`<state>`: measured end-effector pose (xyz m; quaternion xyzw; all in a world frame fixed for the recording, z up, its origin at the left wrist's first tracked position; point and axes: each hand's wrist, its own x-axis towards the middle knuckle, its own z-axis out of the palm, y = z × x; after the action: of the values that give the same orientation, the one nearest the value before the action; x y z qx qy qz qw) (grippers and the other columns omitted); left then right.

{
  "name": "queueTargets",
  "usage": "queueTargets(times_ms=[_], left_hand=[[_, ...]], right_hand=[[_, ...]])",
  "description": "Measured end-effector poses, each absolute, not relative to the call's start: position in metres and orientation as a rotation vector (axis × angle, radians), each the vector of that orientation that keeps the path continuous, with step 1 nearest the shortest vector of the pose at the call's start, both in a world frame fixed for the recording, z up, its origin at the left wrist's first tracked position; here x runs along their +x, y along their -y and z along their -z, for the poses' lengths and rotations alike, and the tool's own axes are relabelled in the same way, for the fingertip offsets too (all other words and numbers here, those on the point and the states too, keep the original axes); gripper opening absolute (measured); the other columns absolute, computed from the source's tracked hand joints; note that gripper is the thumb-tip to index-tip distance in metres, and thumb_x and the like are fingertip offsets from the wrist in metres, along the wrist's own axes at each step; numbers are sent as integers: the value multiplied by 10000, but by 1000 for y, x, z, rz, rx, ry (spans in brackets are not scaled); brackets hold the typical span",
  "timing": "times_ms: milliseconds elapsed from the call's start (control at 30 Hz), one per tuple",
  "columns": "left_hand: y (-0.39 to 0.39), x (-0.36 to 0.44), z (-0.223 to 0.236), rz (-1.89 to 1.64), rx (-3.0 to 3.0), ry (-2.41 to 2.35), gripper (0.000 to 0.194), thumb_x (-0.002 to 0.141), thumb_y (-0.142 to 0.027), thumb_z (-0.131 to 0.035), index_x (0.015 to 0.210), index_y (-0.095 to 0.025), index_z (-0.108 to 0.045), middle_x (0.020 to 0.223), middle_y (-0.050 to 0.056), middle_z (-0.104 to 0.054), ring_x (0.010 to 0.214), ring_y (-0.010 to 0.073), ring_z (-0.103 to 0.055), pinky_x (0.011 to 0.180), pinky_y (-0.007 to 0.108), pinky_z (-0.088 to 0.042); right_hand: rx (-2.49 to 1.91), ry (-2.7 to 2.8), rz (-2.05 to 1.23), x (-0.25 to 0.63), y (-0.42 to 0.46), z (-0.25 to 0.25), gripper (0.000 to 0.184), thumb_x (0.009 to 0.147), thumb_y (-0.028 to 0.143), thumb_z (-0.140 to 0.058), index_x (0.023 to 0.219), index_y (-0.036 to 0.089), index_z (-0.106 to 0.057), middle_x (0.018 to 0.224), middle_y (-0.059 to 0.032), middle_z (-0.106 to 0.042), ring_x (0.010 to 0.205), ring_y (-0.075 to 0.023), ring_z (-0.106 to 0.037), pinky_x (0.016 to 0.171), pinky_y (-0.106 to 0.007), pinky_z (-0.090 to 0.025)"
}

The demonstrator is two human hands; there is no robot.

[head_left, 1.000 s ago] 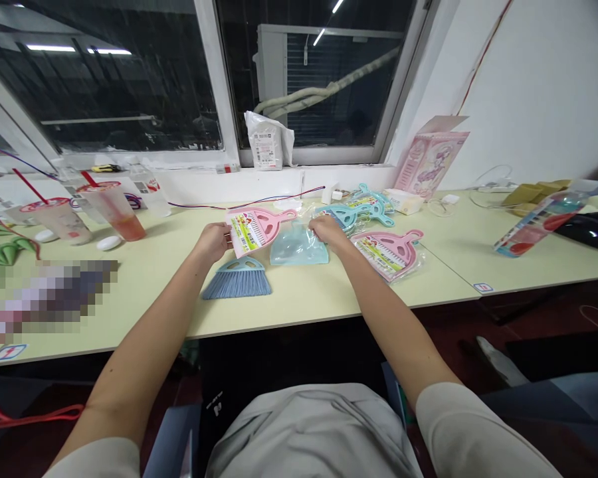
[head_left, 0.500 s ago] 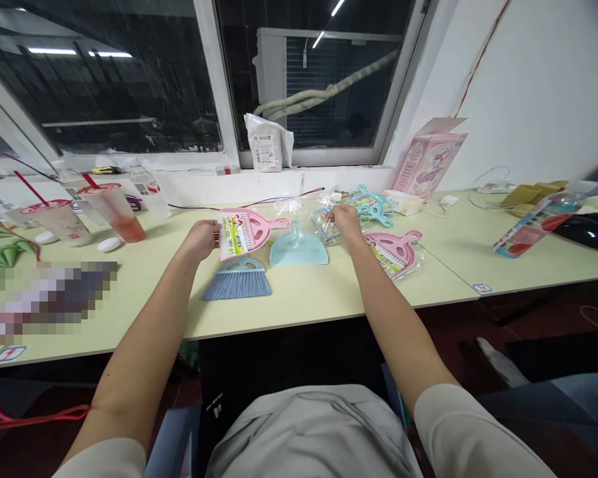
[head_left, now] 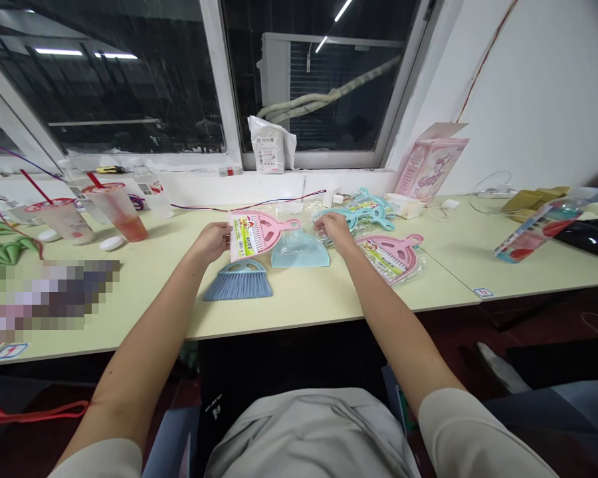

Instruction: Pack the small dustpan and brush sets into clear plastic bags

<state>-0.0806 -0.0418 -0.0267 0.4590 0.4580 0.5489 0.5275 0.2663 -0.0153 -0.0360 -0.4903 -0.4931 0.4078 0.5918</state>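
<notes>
My left hand (head_left: 212,242) is closed on the left edge of a pink dustpan and brush set (head_left: 264,234) with a printed label card, its handle pointing right. With fingers pinched, my right hand (head_left: 335,229) grips a clear plastic bag (head_left: 306,214) near that handle. A loose light-blue brush (head_left: 239,282) lies below the pink set, bristles toward me. Just right of it is a light-blue dustpan (head_left: 301,255), its upper part behind clear plastic. Another pink set (head_left: 391,255) in clear wrap lies right of my right hand, with blue wrapped sets (head_left: 371,212) behind.
Drink cups (head_left: 117,212) with red straws and clear bottles stand at the left rear. A pink box (head_left: 431,162) and a small white box (head_left: 406,204) are at the right rear. A clear printed package (head_left: 533,229) lies farther right. Thin cables run along the wall.
My right hand has moved slightly left and nearer, toward the pink set's handle. My left hand and the pink set have shifted a little to the right.
</notes>
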Motion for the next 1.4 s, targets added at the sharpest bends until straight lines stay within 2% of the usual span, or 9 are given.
queueTargets(times_ms=[267,400,533,733,1000,1100,1200,1300,1400], left_hand=[[50,-62,28,-1251,1017,-1049,208,776,-38,-657,973,-56,-721,940,215,-758,878,329,-767,748,466,-651],[52,-56,30,-1230,1017,-1050,144,816,-30,-623,929,-58,-708,928,216,-752,873,309,-760,766,447,-647],[52,-53,32,-1248,1006,-1050,113,848,-38,-604,899,-68,-700,918,195,-746,808,251,-740,732,372,-627],[53,-49,35,-1264,1079,-1027,76,867,-78,-650,843,-64,-721,890,170,-745,692,159,-667,638,251,-563],[55,-42,35,-1252,990,-937,111,838,-114,-721,942,-77,-725,945,200,-767,878,285,-757,821,438,-644],[53,-42,38,-1328,977,-954,105,808,-86,-768,901,-71,-721,922,189,-765,859,255,-754,839,414,-643],[51,-46,40,-1425,976,-984,93,795,-84,-800,845,-68,-722,818,134,-737,750,186,-718,827,362,-640],[51,-49,40,-1504,971,-1010,132,762,-72,-829,815,-85,-708,748,79,-691,710,153,-683,849,362,-642],[55,-47,36,-1534,987,-1059,218,711,-40,-843,845,-104,-683,798,76,-684,738,159,-678,850,402,-649]], right_hand=[[-996,1149,-1197,253,21,38,71,735,156,-635,690,187,-590,729,-28,-691,621,-151,-673,540,-245,-513],[-928,1105,-1259,249,20,43,71,700,133,-644,687,189,-603,641,3,-626,598,-133,-626,513,-217,-481],[-926,1092,-1256,247,18,48,158,668,101,-703,729,197,-594,636,13,-633,563,-120,-592,500,-213,-476],[-983,988,-1224,248,17,50,247,660,57,-747,787,198,-588,659,12,-660,585,-129,-623,513,-226,-532],[-1080,975,-1157,250,21,46,191,681,66,-720,771,192,-608,636,37,-621,532,-100,-576,488,-215,-512],[-1113,977,-1120,252,18,47,191,671,70,-716,772,192,-611,631,39,-613,510,-94,-554,463,-203,-470],[-1132,971,-1105,253,16,46,210,666,67,-724,777,194,-599,626,45,-605,492,-85,-532,454,-195,-440],[-1127,940,-1132,254,18,44,216,694,55,-706,818,196,-599,651,37,-621,527,-102,-571,485,-210,-490],[-1111,910,-1238,253,21,42,234,716,7,-651,860,187,-611,666,18,-629,614,-149,-655,562,-275,-592]])
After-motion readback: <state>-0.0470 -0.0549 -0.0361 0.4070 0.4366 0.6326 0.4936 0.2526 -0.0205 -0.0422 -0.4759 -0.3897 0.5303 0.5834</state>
